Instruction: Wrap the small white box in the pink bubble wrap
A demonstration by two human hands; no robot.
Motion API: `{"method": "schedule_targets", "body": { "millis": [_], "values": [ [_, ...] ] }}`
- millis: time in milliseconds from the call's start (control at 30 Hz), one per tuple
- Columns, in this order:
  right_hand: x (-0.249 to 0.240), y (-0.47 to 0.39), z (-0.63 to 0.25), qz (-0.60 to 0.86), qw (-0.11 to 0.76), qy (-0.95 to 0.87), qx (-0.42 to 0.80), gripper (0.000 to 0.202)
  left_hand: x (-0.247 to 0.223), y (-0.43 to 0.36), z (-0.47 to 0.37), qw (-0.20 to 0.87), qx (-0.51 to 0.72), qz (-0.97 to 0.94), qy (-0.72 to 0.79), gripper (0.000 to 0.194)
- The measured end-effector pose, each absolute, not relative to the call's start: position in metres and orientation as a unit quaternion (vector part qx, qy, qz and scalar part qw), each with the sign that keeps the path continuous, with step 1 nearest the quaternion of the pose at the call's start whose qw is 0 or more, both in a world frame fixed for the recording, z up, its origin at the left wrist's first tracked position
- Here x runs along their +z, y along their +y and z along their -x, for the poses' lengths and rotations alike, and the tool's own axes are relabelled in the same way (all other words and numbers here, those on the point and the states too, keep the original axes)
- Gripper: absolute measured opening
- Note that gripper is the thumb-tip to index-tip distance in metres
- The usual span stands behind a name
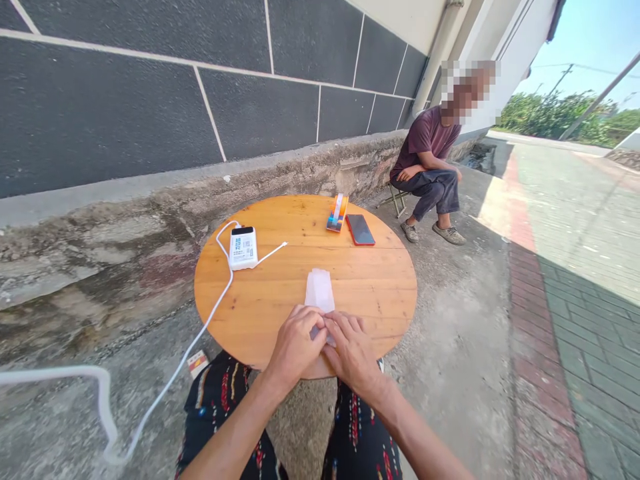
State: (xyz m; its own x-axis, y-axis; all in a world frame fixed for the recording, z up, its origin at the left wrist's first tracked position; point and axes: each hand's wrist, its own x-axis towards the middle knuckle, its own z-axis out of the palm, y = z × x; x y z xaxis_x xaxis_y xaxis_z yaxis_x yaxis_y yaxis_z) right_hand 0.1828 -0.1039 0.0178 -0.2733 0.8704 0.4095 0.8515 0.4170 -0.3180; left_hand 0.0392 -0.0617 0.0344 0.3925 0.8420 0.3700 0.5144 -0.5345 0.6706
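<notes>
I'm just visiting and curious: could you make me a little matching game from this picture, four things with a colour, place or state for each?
1. White device
2. Phone
3. Pale sheet
4. Small box

A. On the ground
B. Near end at the fingers of the left hand and right hand
C. Has a white cable running off the table
D. Dark screen, red edge

Pairs: 1-C, 2-D, 3-B, 4-A
</notes>
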Motion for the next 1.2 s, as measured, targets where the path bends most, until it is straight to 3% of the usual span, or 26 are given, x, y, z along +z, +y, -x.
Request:
{"method": "schedule_targets", "body": {
  "millis": [700, 933, 1200],
  "values": [
    [0.01, -0.107, -0.176, 0.553, 0.279, -0.785, -0.03, 0.038, 0.039, -0.063, -0.031, 0.265, 0.338, -0.8, 0.418, 0.015],
    [0.009, -0.104, -0.179, 0.534, 0.278, -0.797, -0.053, 0.029, 0.036, -0.061, -0.028, 0.263, 0.332, -0.805, 0.415, 0.025],
    [0.01, -0.109, -0.178, 0.537, 0.254, -0.803, -0.038, 0.038, 0.032, -0.059, -0.023, 0.268, 0.327, -0.81, 0.407, 0.04]
  ]
}}
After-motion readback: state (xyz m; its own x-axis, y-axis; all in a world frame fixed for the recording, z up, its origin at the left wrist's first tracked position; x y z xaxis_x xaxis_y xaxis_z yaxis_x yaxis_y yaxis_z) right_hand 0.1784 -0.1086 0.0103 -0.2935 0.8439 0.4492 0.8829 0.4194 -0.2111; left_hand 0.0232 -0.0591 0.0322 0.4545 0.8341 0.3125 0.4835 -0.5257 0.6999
